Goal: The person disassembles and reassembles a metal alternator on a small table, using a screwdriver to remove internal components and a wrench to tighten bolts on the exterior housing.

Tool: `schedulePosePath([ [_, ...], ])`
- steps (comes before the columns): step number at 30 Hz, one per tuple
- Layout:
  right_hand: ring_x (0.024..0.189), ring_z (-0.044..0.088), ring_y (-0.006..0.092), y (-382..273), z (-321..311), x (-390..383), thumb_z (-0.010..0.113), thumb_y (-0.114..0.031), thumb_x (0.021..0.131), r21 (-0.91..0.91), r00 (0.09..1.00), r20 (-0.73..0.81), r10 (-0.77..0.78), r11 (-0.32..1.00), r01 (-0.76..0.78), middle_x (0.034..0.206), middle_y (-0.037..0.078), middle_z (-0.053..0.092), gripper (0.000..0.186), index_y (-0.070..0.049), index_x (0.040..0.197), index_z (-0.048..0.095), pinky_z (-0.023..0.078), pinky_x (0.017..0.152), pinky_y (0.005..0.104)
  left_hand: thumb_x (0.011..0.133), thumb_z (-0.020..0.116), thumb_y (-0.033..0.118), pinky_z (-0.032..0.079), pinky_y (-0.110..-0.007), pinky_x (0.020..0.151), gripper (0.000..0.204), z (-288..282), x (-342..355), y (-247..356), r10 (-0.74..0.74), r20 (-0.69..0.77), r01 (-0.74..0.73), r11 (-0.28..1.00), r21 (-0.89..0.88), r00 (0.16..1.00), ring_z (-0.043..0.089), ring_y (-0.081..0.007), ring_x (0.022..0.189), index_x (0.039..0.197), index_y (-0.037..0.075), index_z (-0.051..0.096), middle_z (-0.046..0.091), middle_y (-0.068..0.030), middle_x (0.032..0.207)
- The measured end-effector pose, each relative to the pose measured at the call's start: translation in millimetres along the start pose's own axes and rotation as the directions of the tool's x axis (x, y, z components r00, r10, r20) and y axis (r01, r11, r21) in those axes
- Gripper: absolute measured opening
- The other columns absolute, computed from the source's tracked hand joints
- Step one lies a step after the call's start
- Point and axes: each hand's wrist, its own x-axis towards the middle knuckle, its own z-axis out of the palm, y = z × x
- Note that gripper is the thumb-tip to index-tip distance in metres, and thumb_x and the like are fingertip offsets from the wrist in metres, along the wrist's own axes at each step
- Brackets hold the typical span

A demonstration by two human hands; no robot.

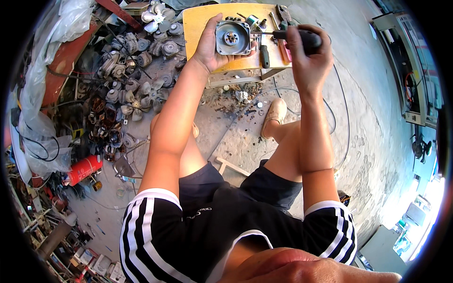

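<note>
My left hand (207, 47) grips a round grey metal motor housing (232, 37) from its left side, holding it above a small yellow wooden table (198, 21). My right hand (306, 54) is closed around the black handle of a screwdriver (302, 37), whose shaft points left and meets the housing's right edge. On the yellow table lie other tools, among them a black-handled screwdriver (264, 55) and an orange-handled one (283, 51), plus pliers (283, 12) and small metal parts.
A heap of small motors and fan blades (127, 85) covers the floor on the left, with a red cylinder (84, 170) and plastic sheeting (42, 70) beyond. Debris and cables lie on the concrete below the table. My foot in a light shoe (273, 115) rests there. Equipment cabinets (415, 70) stand at right.
</note>
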Motion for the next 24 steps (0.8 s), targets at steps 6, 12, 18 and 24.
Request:
schedulePosePath([
  [6, 0.062, 0.061, 0.0078, -2.1, -11.9, 8.7, 0.067, -0.02, 0.093, 0.263, 0.989, -0.15, -0.007, 0.964, 0.046, 0.079, 0.008, 0.068, 0.026, 0.0, 0.101, 0.053, 0.049, 0.056, 0.0206, 0.093, 0.046, 0.056, 0.049, -0.057, 0.097, 0.067, -13.4, 6.4, 0.3, 0.044, 0.002, -0.043, 0.994, -0.103, 0.999, 0.061, -0.0411, 0.111, 0.125, -0.003, 0.052, 0.06, -0.024, 0.12],
  [12, 0.062, 0.062, 0.0093, 6.7, -12.7, 9.4, 0.065, -0.023, 0.095, 0.29, 0.991, -0.12, 0.06, 0.957, -0.023, 0.084, 0.01, 0.069, 0.027, 0.0, 0.102, 0.051, 0.05, 0.055, 0.021, 0.093, 0.047, 0.056, 0.046, -0.06, 0.1, 0.069, -5.5, 5.2, 1.7, 0.1, -0.133, -0.119, 0.982, -0.145, 0.986, 0.056, -0.0441, 0.115, 0.127, -0.004, 0.049, 0.057, -0.0255, 0.123],
  [18, 0.066, 0.064, 0.0109, 9.6, -9.0, 9.5, 0.063, -0.024, 0.096, 0.177, 0.997, -0.075, 0.033, 0.984, -0.019, 0.091, 0.012, 0.071, 0.027, -0.001, 0.104, 0.051, 0.052, 0.059, 0.0227, 0.091, 0.046, 0.061, 0.049, -0.061, 0.095, 0.069, -13.1, 8.1, 4.8, 0.133, -0.119, -0.148, 0.98, -0.129, 0.984, 0.062, -0.0423, 0.107, 0.12, -0.001, 0.053, 0.06, -0.0252, 0.116],
  [24, 0.065, 0.063, 0.0102, 18.3, -4.8, 8.1, 0.065, -0.022, 0.095, 0.093, 0.998, -0.043, -0.034, 0.995, 0.038, 0.091, 0.012, 0.071, 0.027, -0.001, 0.104, 0.051, 0.051, 0.058, 0.0222, 0.092, 0.042, 0.061, 0.051, -0.056, 0.094, 0.071, -4.2, 9.2, 5.5, -0.038, 0.108, 0.056, 0.984, -0.169, 0.993, 0.063, -0.0394, 0.105, 0.123, -0.001, 0.053, 0.062, -0.0251, 0.115],
])
